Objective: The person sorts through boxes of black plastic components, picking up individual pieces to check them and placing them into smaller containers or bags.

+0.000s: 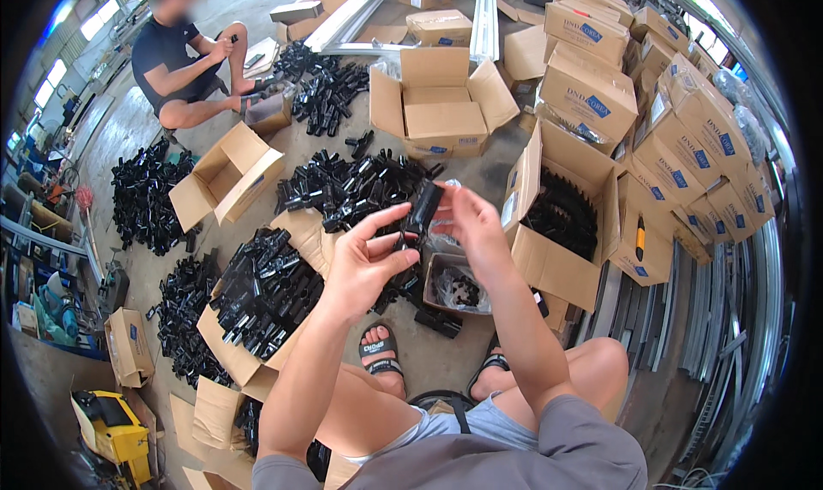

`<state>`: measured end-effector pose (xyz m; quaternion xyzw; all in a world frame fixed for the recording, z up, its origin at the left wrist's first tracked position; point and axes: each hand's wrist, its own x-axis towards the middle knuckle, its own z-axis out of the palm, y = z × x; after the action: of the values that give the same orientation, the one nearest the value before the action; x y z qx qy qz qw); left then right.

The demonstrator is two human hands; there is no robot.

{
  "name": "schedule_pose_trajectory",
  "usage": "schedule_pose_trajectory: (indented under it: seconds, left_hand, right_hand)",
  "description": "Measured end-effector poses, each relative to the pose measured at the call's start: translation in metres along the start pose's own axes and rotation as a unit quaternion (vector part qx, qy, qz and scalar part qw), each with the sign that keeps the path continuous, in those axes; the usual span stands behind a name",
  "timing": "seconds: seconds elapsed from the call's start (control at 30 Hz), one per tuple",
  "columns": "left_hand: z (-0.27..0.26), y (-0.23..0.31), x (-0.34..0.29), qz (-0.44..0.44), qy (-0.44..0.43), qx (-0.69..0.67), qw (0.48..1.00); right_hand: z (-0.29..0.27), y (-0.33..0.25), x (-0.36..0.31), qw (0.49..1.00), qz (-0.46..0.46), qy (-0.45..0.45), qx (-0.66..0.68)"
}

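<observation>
Person seated, knees apart. Black tubular part (426, 205) held in the air in front of the body, above the floor (343, 340), tilted, upper end leaning right.

Left hand (360, 263): part sits just past the fingertips, on their right side. Thumb and forefinger pinch its lower end, thumb below, forefinger above; the remaining fingers are curled behind, partly hidden.

Right hand (470, 220): on the other side of the part, fingers bent toward its upper right flank, some tips behind it. Contact looks likely along that edge; cannot tell whether these fingers press or merely steady it.

Below the hands: small open box (431, 300) with a clear plastic liner and little black pieces inside. Beyond the left hand, a heap of similar black parts (356, 186) on the floor; another pile (266, 293) lies left of the left forearm, on flattened cardboard. Right of the right hand, a large open carton (553, 271) holding dark toothed pieces. Straight ahead, an open carton (441, 120), flaps out. Far right, a yellow-handled cutter (640, 237) against a carton.

Upper left: a co-worker (176, 70) squatting among further heaps, small dark item in the raised hand.
</observation>
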<state>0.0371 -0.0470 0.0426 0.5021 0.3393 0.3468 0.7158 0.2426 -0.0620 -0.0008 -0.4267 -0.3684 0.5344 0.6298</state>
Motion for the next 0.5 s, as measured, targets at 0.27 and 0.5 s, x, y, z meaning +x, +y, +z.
schedule_pose_trajectory:
  seconds: [0.27, 0.5]
  left_hand:
    - [-0.006, 0.004, 0.000, 0.017, 0.067, -0.066, 0.995]
    - [-0.004, 0.003, 0.004, 0.024, 0.067, -0.069, 0.995]
  right_hand:
    - [-0.161, 0.199, 0.006, 0.846, 0.177, 0.108, -0.491]
    - [-0.187, 0.303, -0.034, 0.699, 0.271, 0.087, -0.655]
